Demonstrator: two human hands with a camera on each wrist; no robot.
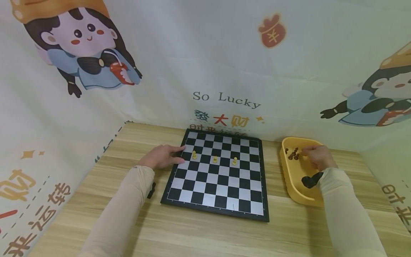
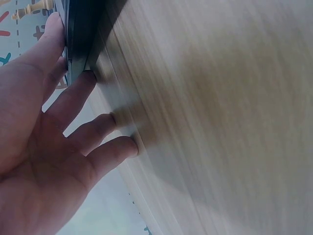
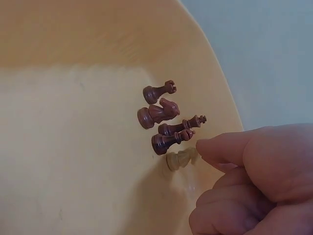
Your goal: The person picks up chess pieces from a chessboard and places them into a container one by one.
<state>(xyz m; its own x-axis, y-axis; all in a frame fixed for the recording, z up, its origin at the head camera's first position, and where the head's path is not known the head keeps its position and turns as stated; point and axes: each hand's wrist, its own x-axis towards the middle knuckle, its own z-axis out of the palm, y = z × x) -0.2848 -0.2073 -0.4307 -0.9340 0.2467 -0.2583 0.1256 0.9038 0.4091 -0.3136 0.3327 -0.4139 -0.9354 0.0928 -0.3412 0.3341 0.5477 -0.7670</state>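
A black-and-white chessboard (image 1: 210, 184) lies on the table with three pale chess pieces on it, one of them (image 1: 194, 155) near the left edge. My left hand (image 1: 162, 156) rests at that edge, fingers spread. In the left wrist view, its thumb touches the side of the board, other fingertips stand on the wood, and a pale king (image 2: 32, 9) shows beyond. My right hand (image 1: 318, 157) reaches into the yellow bin (image 1: 290, 187). Its thumb and curled fingers pinch the top of a pale chess piece (image 3: 178, 160), beside a dark bishop (image 3: 168, 142) and king (image 3: 198, 120).
A dark rook (image 3: 159, 92) and a dark knight (image 3: 159, 112) also stand in the bin. Wooden tabletop (image 1: 208, 237) surrounds the board and the bin. Behind them hangs a printed white cloth (image 1: 176, 53), whose lower edge meets the table.
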